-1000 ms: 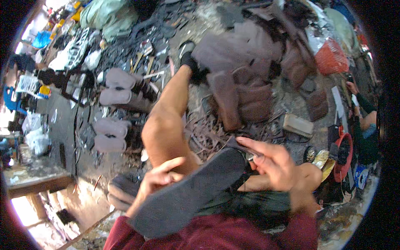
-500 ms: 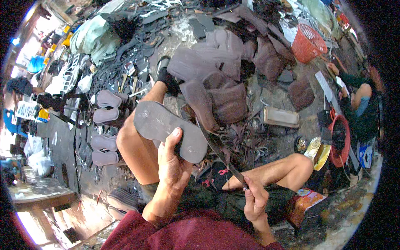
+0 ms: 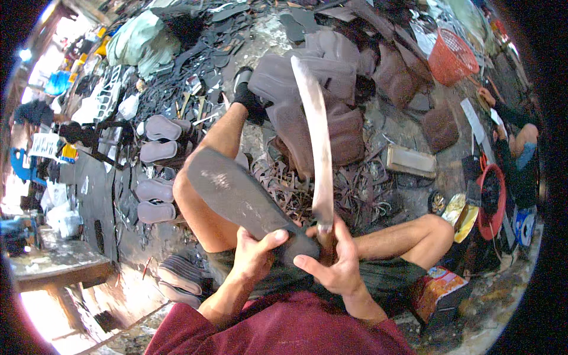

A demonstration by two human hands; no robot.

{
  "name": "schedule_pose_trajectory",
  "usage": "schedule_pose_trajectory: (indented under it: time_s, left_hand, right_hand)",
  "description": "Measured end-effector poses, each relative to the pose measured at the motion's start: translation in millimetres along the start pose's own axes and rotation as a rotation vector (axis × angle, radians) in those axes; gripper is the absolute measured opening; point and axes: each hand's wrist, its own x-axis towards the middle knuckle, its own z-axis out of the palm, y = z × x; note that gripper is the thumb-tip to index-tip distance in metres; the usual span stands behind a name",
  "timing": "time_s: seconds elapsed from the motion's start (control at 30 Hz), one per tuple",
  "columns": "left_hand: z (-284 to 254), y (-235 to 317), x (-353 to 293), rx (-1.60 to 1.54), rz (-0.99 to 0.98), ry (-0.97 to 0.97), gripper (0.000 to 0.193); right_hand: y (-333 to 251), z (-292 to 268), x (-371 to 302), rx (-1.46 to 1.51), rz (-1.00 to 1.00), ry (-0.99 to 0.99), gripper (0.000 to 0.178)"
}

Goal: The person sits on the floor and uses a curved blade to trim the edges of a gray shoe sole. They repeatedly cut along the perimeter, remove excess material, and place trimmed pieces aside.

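A dark grey shoe sole (image 3: 234,186) is tilted over my lap, its far end by my left knee. My left hand (image 3: 253,255) is closed on its near part, the thumb lying on top. In my right hand (image 3: 336,260) is the handle of a long, curved knife (image 3: 316,124). Its bright blade points away from me, over the floor. My right thumb also rests on the sole's near end, so both hands touch the sole. Between my legs lie many thin dark offcuts (image 3: 290,183).
Beyond the offcuts, brown moulded sheets (image 3: 337,130) lie in a heap. Several cut soles (image 3: 158,152) sit in pairs at the left. A pale rectangular block (image 3: 411,161), a red basket (image 3: 452,58) and a red tub (image 3: 491,198) are at the right, near another person (image 3: 520,148).
My right hand has come up to the sole, and the knife has swung from low across my lap to pointing away. The sole has turned and shifted nearer me.
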Motion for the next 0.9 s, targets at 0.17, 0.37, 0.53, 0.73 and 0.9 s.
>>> schedule_pose_trajectory:
  time_s: [0.17,0.37,0.53,0.73,0.9]
  left_hand:
    - [-22.5,51.6,25.1,-0.258,-0.023,0.379,0.038]
    - [-54.4,66.0,5.2,-0.135,-0.305,0.041,0.049]
    - [-45.4,68.1,5.8,-0.097,-0.336,0.072,0.055]
    - [-57.3,69.0,13.8,-0.023,-0.397,-0.116,0.046]
    - [-63.3,78.4,19.8,0.180,-0.408,-0.243,0.030]
  right_hand:
    - [8.4,-7.7,-44.4,-0.123,0.057,-0.096,0.073]
    - [34.9,-53.0,-60.6,-0.704,-0.191,-0.057,0.031]
    - [39.1,-51.7,-60.2,-0.779,-0.136,-0.100,0.037]
    - [22.8,-31.9,21.0,-0.798,-0.241,-0.207,0.039]
    - [-33.8,-30.4,83.0,-0.907,-0.225,-0.554,0.046]
